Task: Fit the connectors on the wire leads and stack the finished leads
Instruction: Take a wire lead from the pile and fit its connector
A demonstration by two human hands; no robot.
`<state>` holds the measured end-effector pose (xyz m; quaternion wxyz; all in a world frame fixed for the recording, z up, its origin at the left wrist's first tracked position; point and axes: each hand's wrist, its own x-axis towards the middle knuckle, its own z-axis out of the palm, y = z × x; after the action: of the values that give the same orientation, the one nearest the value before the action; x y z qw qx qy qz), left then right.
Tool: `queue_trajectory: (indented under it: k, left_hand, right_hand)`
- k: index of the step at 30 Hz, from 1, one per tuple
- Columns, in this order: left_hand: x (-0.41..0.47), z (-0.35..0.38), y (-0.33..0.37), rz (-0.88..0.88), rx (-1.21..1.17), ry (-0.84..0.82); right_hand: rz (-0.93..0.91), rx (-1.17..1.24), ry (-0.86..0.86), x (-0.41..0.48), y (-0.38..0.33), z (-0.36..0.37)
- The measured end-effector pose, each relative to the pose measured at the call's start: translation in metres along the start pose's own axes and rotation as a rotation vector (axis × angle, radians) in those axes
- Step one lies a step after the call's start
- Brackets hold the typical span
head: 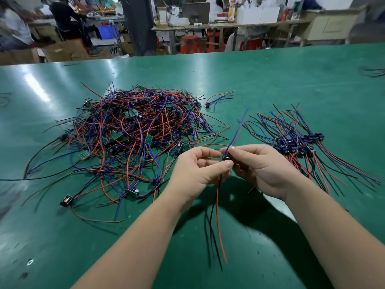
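Observation:
A small dark connector part (225,158) with wire leads sits between my two hands above the green table (291,84). My left hand (198,170) pinches it from the left with thumb and forefinger. My right hand (262,165) pinches it from the right. Blue wires (237,128) rise from the part, while a red and a black wire (216,205) hang down from it. A big tangled heap of red, blue and black leads with small green boards (133,130) lies at left. A neater stack of leads with blue connectors (295,142) lies at right.
One loose lead (216,100) lies beyond the heap. A black component (66,200) lies at the heap's near left edge. More wires (375,72) show at the far right edge. Benches, boxes and people stand beyond the table's far edge.

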<state>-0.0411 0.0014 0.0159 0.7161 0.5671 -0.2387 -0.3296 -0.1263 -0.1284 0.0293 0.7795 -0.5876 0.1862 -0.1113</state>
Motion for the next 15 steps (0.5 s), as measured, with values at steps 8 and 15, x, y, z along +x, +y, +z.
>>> queue_trajectory:
  k: [8,15]
  left_hand:
    - [-0.011,0.000,0.009,-0.304,0.124,-0.341]
    - [-0.018,-0.001,0.011,-0.331,0.269,-0.579]
  right_hand:
    - [-0.008,0.146,0.164,0.001,-0.016,-0.016]
    - [-0.047,0.369,0.475,0.005,-0.026,-0.036]
